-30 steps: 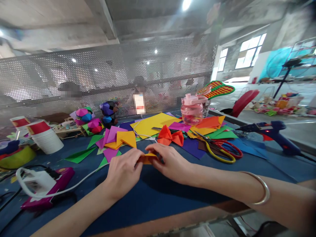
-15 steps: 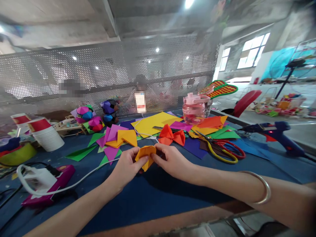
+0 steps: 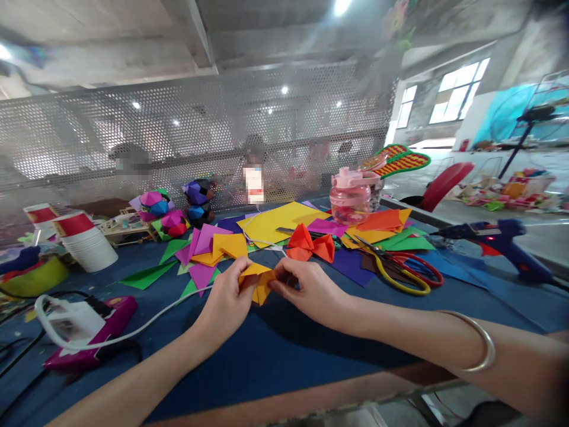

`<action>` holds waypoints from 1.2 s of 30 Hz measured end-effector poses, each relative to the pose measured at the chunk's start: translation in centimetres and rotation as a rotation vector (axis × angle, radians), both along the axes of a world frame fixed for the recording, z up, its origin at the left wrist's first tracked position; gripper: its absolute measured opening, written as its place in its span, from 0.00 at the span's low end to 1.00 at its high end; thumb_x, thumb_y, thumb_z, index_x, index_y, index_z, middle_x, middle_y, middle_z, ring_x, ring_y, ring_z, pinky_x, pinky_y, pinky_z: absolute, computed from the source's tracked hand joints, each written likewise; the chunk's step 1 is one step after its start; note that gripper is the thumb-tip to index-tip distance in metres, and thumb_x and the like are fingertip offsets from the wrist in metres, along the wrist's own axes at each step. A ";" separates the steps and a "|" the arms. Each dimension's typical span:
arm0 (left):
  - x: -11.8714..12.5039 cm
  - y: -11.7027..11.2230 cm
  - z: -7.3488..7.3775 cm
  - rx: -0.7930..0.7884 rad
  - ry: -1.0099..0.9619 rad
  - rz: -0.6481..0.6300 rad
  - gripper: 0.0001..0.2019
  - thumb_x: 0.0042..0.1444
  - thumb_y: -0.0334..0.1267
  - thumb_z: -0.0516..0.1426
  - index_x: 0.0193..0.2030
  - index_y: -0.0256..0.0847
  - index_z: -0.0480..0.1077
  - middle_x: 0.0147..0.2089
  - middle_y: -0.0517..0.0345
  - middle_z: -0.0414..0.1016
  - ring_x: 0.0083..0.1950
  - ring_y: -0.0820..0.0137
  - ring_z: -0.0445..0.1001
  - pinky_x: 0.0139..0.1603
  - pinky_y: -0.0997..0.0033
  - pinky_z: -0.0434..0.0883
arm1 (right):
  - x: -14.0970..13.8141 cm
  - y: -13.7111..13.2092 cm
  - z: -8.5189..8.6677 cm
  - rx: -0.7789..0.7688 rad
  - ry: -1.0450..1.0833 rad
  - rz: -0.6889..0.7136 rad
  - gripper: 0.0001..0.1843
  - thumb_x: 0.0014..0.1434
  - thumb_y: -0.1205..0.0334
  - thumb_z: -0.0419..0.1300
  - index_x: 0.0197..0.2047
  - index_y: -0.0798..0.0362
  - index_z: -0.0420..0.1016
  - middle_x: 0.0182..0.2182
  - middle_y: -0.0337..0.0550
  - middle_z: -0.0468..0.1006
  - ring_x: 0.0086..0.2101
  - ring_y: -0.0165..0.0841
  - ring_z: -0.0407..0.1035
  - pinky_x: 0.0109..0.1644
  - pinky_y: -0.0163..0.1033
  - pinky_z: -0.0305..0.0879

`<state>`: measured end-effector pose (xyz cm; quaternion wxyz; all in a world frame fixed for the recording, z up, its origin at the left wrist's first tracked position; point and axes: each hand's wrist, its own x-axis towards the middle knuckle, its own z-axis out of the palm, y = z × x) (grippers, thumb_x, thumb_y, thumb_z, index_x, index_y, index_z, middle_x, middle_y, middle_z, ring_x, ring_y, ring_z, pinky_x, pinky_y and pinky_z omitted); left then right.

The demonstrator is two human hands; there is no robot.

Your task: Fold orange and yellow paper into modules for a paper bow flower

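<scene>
Between my two hands, just above the blue tabletop (image 3: 267,356), is a folded piece of orange-yellow paper (image 3: 259,281), bent into a small angular shape. My left hand (image 3: 233,298) grips its left side, with the fingers partly hidden behind the paper. On the other side, my right hand (image 3: 311,290) pinches the right edge between thumb and fingers. Right behind the hands lie folded red-orange paper pieces (image 3: 300,242), and a flat orange-yellow folded piece (image 3: 231,244) rests with purple paper (image 3: 208,238) to the left.
Yellow-and-red-handled scissors (image 3: 395,270) and a blue glue gun (image 3: 502,240) lie on the right. A pink bottle (image 3: 349,196) stands behind paper sheets. At left are stacked paper cups (image 3: 84,242), a purple power strip (image 3: 95,341) and a white cable (image 3: 146,323) crossing the table.
The orange-yellow paper has been turned and spread in my fingers, so its folded top and inner faces now show. My left thumb has moved off its front.
</scene>
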<state>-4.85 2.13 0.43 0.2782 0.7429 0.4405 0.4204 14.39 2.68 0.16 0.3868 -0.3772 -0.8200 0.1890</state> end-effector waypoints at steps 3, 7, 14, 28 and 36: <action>0.1 0.0 -0.1 -0.081 -0.064 -0.073 0.06 0.61 0.41 0.54 0.36 0.43 0.61 0.29 0.62 0.72 0.27 0.68 0.76 0.28 0.70 0.73 | 0.1 0.1 0.0 0.007 0.007 -0.009 0.02 0.62 0.68 0.60 0.36 0.54 0.73 0.30 0.39 0.78 0.27 0.29 0.69 0.30 0.33 0.60; 0.3 -0.2 0.1 -0.116 -0.113 -0.122 0.06 0.60 0.40 0.55 0.36 0.44 0.60 0.28 0.62 0.74 0.26 0.67 0.77 0.30 0.69 0.76 | 0.1 -0.1 0.0 0.037 0.026 -0.010 0.02 0.63 0.67 0.60 0.37 0.54 0.72 0.32 0.40 0.79 0.30 0.29 0.70 0.33 0.33 0.62; 0.5 0.0 0.3 -0.175 -0.147 -0.140 0.12 0.57 0.46 0.59 0.38 0.43 0.61 0.31 0.61 0.74 0.29 0.66 0.78 0.29 0.69 0.75 | 0.2 -0.1 0.5 0.065 0.017 -0.001 0.05 0.64 0.68 0.58 0.35 0.54 0.73 0.31 0.40 0.78 0.31 0.30 0.71 0.34 0.33 0.62; 0.7 0.2 0.4 -0.188 -0.124 -0.115 0.13 0.51 0.45 0.63 0.37 0.37 0.69 0.27 0.60 0.74 0.29 0.68 0.74 0.33 0.70 0.71 | 0.4 0.1 0.5 0.087 -0.047 -0.022 0.08 0.62 0.73 0.56 0.32 0.54 0.69 0.25 0.38 0.72 0.24 0.28 0.61 0.29 0.33 0.53; 0.6 0.2 0.2 -0.184 -0.120 -0.111 0.15 0.51 0.45 0.62 0.41 0.37 0.70 0.29 0.59 0.76 0.27 0.69 0.74 0.32 0.70 0.71 | 0.2 0.1 0.1 0.047 -0.011 -0.038 0.06 0.63 0.68 0.56 0.33 0.54 0.70 0.26 0.38 0.74 0.25 0.28 0.64 0.28 0.33 0.55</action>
